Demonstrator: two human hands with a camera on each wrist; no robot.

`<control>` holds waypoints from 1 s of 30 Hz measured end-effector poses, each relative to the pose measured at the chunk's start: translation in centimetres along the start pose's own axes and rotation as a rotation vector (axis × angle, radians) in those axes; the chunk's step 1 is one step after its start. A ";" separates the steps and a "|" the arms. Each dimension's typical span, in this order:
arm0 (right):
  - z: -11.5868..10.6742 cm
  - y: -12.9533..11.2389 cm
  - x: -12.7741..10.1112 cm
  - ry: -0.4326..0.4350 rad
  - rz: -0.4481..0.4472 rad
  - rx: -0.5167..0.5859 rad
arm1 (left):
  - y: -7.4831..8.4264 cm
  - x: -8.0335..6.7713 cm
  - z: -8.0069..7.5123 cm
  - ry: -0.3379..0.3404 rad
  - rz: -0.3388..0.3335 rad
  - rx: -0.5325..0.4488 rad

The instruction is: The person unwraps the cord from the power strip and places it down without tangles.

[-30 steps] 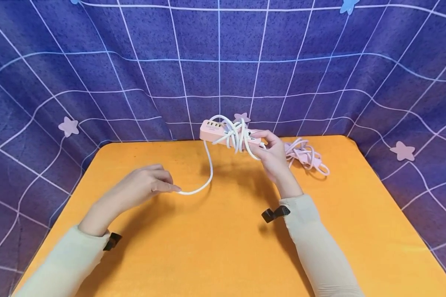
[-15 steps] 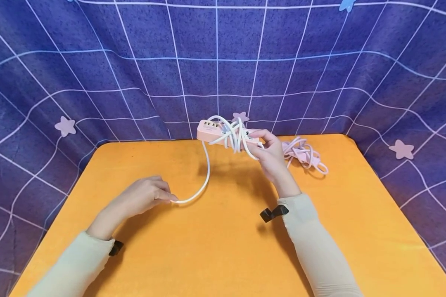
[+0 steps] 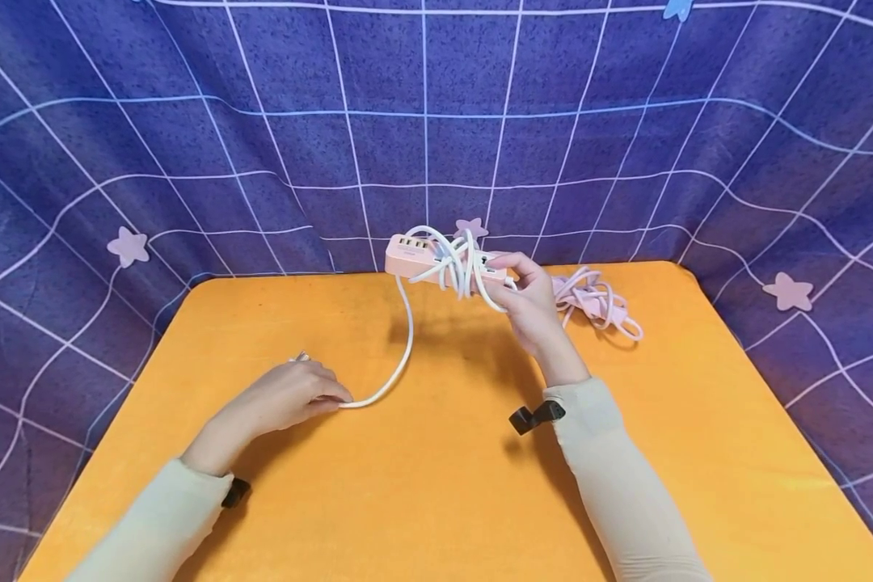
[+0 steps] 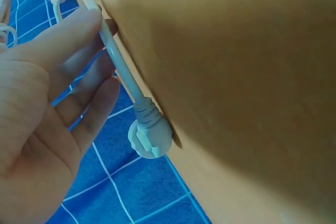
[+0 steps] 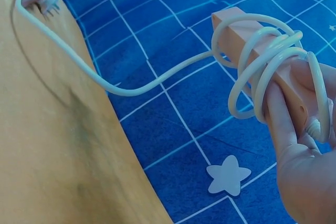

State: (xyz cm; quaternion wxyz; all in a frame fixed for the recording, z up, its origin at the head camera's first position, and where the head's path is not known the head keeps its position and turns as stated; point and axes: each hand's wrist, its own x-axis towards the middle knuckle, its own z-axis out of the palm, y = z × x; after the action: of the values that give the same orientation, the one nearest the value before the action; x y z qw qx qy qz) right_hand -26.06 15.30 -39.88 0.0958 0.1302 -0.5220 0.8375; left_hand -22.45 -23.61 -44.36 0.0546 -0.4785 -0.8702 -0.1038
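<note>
My right hand (image 3: 518, 284) grips a pink power strip (image 3: 410, 257) held above the far middle of the orange table (image 3: 436, 493). Its white cord (image 3: 406, 339) is looped several times around the strip, then hangs down and curves left across the table. My left hand (image 3: 335, 396) rests on the table and pinches that cord near its end. In the left wrist view the fingers (image 4: 79, 30) hold the cord (image 4: 119, 66) just behind the white plug (image 4: 149, 139). The right wrist view shows the strip (image 5: 252, 40), its loops and my right hand (image 5: 294, 124) around it.
A second bundle of pale pink cable (image 3: 598, 305) lies on the table at the back right, just behind my right hand. A purple grid-patterned cloth (image 3: 262, 145) with star shapes walls in the table on three sides.
My left hand has slid along the table toward me, drawing the cord's end with it. The plug now shows behind the fingers. The right hand has kept the strip nearly still.
</note>
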 end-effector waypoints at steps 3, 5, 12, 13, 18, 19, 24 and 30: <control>0.0 0.0 0.0 0.000 -0.003 -0.003 | 0.2 0.5 -0.3 0.004 -0.083 -0.012; 0.1 0.0 0.1 0.001 -0.006 -0.005 | 0.3 1.1 -0.5 0.031 -0.158 -0.034; 0.1 0.0 0.0 0.004 -0.004 -0.001 | 1.1 4.5 -0.9 0.208 -0.428 -0.295; 0.1 0.0 0.0 0.004 -0.002 0.000 | 1.3 5.0 -0.9 0.230 -0.451 -0.338; 0.0 0.1 0.0 0.002 0.000 0.002 | 2.0 7.0 -0.6 0.262 -0.548 -0.494; 0.0 0.1 0.0 0.000 -0.001 0.000 | 2.1 7.3 -0.4 0.256 -0.562 -0.514; 0.0 0.1 0.0 -0.005 -0.007 -0.003 | 2.4 8.5 0.8 0.212 -0.618 -0.578; 0.1 0.1 -0.1 -0.001 -0.005 -0.008 | 3.0 9.8 1.9 0.176 -0.635 -0.663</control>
State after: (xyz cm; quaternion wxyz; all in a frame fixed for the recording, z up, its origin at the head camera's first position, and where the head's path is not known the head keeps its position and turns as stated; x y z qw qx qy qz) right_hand -25.99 15.12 -39.92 0.0981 0.1317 -0.5251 0.8351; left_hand -25.14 -13.53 -43.90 -0.0621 -0.1697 -0.8856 -0.4278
